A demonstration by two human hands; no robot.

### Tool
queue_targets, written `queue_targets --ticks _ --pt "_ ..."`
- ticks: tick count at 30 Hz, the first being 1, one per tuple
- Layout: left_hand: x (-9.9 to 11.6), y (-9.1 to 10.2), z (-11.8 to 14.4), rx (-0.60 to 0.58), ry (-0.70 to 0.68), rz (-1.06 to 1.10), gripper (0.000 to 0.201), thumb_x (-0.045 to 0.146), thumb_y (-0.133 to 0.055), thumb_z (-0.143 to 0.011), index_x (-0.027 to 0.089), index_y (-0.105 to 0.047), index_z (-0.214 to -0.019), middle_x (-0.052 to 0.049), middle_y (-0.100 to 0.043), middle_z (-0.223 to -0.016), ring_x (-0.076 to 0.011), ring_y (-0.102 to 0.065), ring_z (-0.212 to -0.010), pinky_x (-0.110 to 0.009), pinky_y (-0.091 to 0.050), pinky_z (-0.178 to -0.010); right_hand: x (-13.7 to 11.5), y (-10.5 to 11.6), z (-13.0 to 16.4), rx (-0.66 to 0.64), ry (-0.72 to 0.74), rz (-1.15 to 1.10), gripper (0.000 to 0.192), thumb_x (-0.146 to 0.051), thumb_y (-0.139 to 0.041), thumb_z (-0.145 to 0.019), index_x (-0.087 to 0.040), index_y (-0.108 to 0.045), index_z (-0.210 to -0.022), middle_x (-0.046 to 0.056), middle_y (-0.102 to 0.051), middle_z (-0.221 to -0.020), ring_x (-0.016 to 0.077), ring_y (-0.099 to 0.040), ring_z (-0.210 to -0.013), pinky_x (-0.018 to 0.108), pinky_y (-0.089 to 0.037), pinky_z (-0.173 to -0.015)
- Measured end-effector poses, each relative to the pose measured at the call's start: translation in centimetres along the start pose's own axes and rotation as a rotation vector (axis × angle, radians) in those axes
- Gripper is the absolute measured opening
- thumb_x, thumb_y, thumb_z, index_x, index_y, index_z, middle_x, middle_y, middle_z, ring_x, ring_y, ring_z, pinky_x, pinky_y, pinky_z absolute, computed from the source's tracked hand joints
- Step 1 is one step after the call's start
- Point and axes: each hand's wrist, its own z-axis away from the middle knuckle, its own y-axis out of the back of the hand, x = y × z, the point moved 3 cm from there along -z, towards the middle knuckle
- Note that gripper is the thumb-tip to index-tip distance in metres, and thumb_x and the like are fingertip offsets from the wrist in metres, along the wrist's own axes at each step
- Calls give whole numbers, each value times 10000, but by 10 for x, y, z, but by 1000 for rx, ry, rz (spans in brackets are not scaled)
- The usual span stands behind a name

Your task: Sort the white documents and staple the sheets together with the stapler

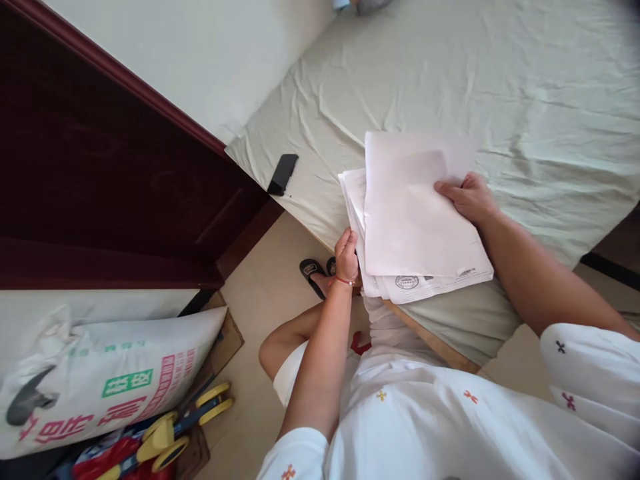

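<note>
A stack of white paper sheets (415,220) is held over the corner of a bed (500,87) covered in a pale green sheet. My left hand (347,253) grips the stack's lower left edge, a red string on its wrist. Resting on the right side of the top sheet, my right hand (467,197) has its thumb across the paper. The bottom sheets show printed text and a round stamp (407,282). The top sheet is blank.
A black phone (283,174) lies on the bed near its left corner. A dark red wooden door (100,173) stands at left. A large printed sack (105,383) and yellow-handled tool (185,427) sit on the floor at lower left. My sandalled foot (315,275) is below the bed.
</note>
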Motion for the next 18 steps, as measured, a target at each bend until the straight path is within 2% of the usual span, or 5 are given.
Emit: queue_targets --ticks 6,12,18 --pt "5 -3 3 -5 -14 -1 570 753 -759 -794 209 -793 -960 -74 -809 -1027 -272 -727 -1025 -409 -577 -987 -1 -1 2 -10 27 3 239 -298 -936 -697 -250 -725 -797 28 -777 -808 243 -736 -740 398 -671 -661" --pt "3 -3 2 -69 -31 -8 459 663 -762 -844 207 -749 -895 -33 -757 -890 -219 -688 -888 -350 -544 -904 -2 -3 2 -4 39 3 287 -323 -948 -680 -265 -713 -834 22 -781 -835 266 -763 -839 423 -678 -738" --pt "2 -1 3 -38 -50 -50 488 681 -721 -878 194 -725 -899 -40 -727 -895 -214 -659 -899 -326 -523 -888 -1 -4 2 -16 80 17 356 -463 -960 -655 -261 -723 -826 42 -787 -872 271 -750 -839 445 -669 -756"
